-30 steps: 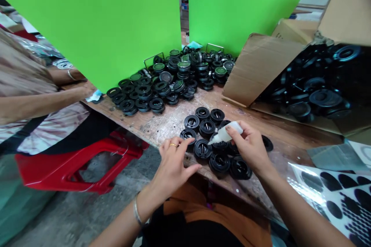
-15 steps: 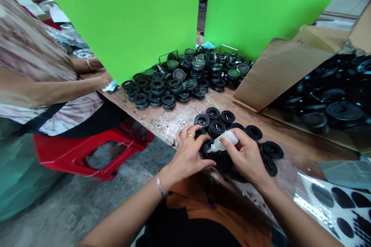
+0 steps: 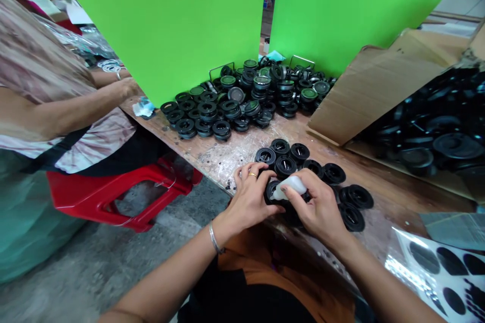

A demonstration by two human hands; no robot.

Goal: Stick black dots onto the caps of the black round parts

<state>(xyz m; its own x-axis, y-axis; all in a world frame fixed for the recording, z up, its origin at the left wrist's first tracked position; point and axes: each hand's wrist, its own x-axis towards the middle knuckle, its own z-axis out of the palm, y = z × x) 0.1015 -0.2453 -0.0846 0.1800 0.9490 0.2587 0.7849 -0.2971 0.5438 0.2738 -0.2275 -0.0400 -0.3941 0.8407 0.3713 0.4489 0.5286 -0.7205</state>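
Observation:
A small white squeeze bottle (image 3: 291, 187) is gripped in my right hand (image 3: 319, 207), its nozzle tilted down to the left over a round black part (image 3: 271, 191) near the table's front edge. Around that part curve the thumb and fingers of my left hand (image 3: 253, 194), which steadies it from the left. More round black parts (image 3: 285, 165) stand just behind my hands, some with a light mark in the centre. To the right of my right hand lie further black rings (image 3: 359, 196).
Stacked black discs (image 3: 207, 111) fill the table's back before green panels (image 3: 170, 20). At right are a cardboard box (image 3: 364, 91) of black parts and a sheet of black stickers (image 3: 452, 300). A person's arm (image 3: 83, 108) and a red stool (image 3: 113, 197) are at left.
The bottle has tipped slightly more upright, its nozzle still at the same black part. The other person's hand at the left has drawn back from the pale blue scrap.

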